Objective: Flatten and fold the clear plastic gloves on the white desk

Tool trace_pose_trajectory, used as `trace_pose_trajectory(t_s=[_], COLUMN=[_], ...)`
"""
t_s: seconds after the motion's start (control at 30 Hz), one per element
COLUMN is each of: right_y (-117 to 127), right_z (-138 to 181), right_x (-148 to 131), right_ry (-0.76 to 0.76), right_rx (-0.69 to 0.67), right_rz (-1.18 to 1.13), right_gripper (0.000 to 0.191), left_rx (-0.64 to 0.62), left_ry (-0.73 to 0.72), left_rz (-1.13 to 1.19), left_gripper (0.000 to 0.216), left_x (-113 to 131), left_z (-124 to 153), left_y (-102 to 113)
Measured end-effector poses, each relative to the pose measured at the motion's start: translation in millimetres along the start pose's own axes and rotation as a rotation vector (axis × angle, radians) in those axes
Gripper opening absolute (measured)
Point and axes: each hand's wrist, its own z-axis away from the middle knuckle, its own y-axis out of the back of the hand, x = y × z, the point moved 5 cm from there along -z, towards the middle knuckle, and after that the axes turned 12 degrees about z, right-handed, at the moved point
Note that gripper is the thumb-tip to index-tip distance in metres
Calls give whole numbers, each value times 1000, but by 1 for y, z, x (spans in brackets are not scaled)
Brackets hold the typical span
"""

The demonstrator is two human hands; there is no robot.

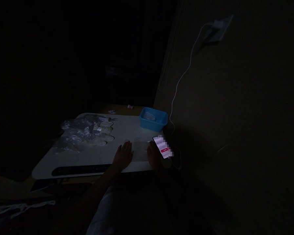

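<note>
In dim light, my left hand (123, 155) lies flat on the white table, fingers stretched out, beside the left edge of a clear plastic bag or sheet (140, 150). My right hand (153, 154) rests at the right edge of that plastic, fingers extended and apart from any grip I can see. Just right of it is a phone (161, 146) with a lit screen and a red button. Toward the left of the table sits a crumpled heap of clear plastic (84, 129), with pale rounded items (104, 137) partly under it.
A blue plastic basket (153, 125) with something clear inside stands at the back right. A small pink-and-white item (130, 107) lies behind the table (126, 125). A white cable (177, 85) hangs from a wall socket (217, 29). A black strip (80, 170) runs along the front edge.
</note>
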Motion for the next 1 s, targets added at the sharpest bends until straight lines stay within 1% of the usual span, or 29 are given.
trace_pose_trajectory(t_s=[0.07,0.13,0.23,0.33,0.4,0.47,0.6,0.7,0.9,1.0], right_y=[4,10,15,13,9,6,5,6,3,5], right_z=[1,3,7,8,8,7,6,6,1,2], right_x=[-1,-16,-53,-79,-84,-78,-48,-30,-15,-6], right_ry=[-13,84,270,323,328,314,250,205,110,105], right_rx=[37,47,-16,-85,-112,-116,-77,-51,-1,42], right_rz=[-19,-20,1,21,37,54,95,118,62,-16], right_gripper=[42,44,46,47,48,49,50,49,47,44], left_rx=[5,14,13,-48,-75,-58,1,15,24,16], left_ry=[-5,-7,-9,5,17,14,-1,-6,-11,-8], left_rz=[-1,-2,-11,-20,-19,-17,-7,2,-3,-9], left_gripper=[51,51,50,51,53,52,51,51,51,50], left_x=[0,0,-1,-3,-3,-3,0,1,0,0], left_z=[0,0,0,0,0,0,1,1,1,1], left_y=[-1,-1,-2,-5,-6,-5,-1,1,0,0])
